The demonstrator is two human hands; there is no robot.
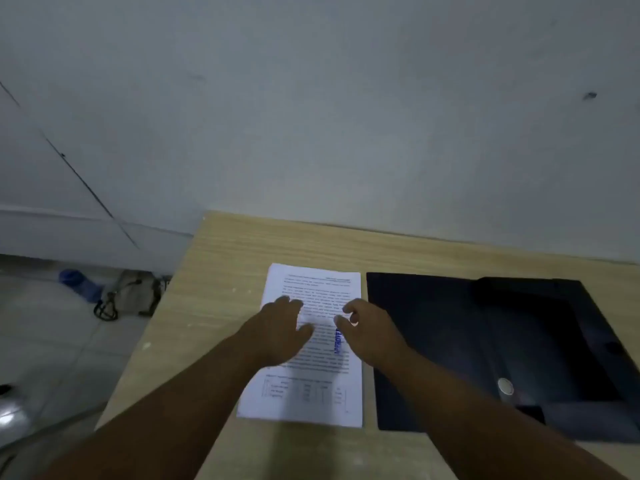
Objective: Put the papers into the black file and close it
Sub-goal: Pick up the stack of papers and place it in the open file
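A stack of white printed papers (311,389) lies flat on the wooden table (221,292), left of the black file (433,341). The file lies open, with a silver snap button (505,386) on its right half and a raised flap at the far right. My left hand (277,332) is spread palm down over the left part of the papers. My right hand (367,332) hovers over their right part, fingers curled and apart, with nothing held. Whether either hand touches the sheets is unclear.
The table's left edge drops to a tiled floor. On that floor lie a beige bag (133,294) with a black strap and a blue bottle (79,282). A grey wall stands right behind the table.
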